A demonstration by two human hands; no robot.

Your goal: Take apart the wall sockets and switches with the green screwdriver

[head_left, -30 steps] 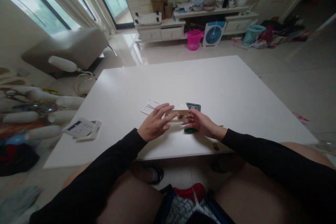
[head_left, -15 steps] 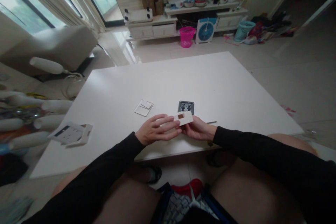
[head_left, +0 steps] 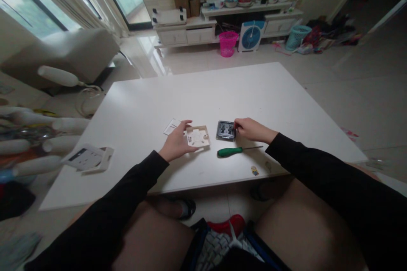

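A white plastic mounting box (head_left: 198,136), its hollow side facing up, is held in my left hand (head_left: 177,140), with thumb and fingers along its left part. To the right lies a square black-and-grey switch module (head_left: 226,130) on the table. My right hand (head_left: 249,129) has its fingers closed at the module's right edge; the fingertips are partly hidden. A white switch cover plate (head_left: 171,126) rests behind my left hand, partly covered by it. Below the module lies a screwdriver with a green handle (head_left: 230,151), its shaft pointing right.
On the white table (head_left: 197,93), a white socket panel (head_left: 85,161) leans in a box at the left. A small yellow sticker (head_left: 255,170) is by the front edge. Beyond the table stand a pink basket (head_left: 227,44) and a blue fan (head_left: 251,37) near a cabinet.
My hands have moved apart. The mounting box is now in my left hand alone, turned hollow side up, and my right hand has gone to the switch module. The screwdriver's handle has come into view.
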